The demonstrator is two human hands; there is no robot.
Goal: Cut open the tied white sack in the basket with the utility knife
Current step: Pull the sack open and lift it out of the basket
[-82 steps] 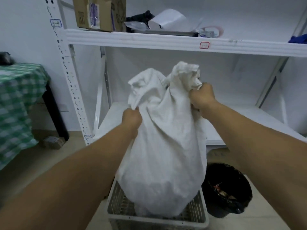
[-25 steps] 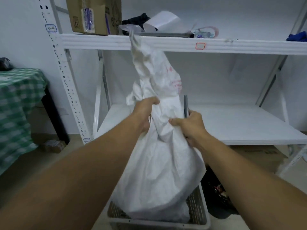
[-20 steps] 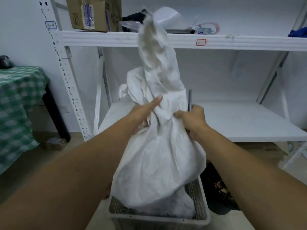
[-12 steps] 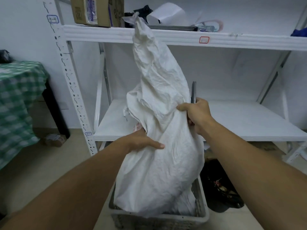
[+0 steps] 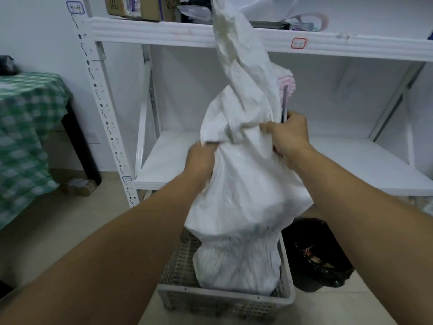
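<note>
A person's two bare hands work a white sack (image 5: 243,184) that stands with its lower end inside a grey perforated basket (image 5: 225,301) on the floor, in front of a white metal shelving unit (image 5: 150,34). The left hand (image 5: 201,160) has its grip closed on a bunch of the sack's cloth at the left side of the gathered neck. The right hand (image 5: 287,134) pinches the cloth on the right side of the neck, its grip also closed around a utility knife (image 5: 284,104), whose slim dark body stands upright above the fist, close against the sack. The sack's loose upper part rises in a twisted column as high as the upper shelf, with faint pink printing showing near the knife. Its bulk swells out over the basket's rim. A black bin (image 5: 316,254) with litter inside sits on the floor just right of the basket. On the upper shelf stands a cardboard box (image 5: 140,8). At the far left a desk with a green checked cloth (image 5: 25,127) stands well apart from the basket.
</note>
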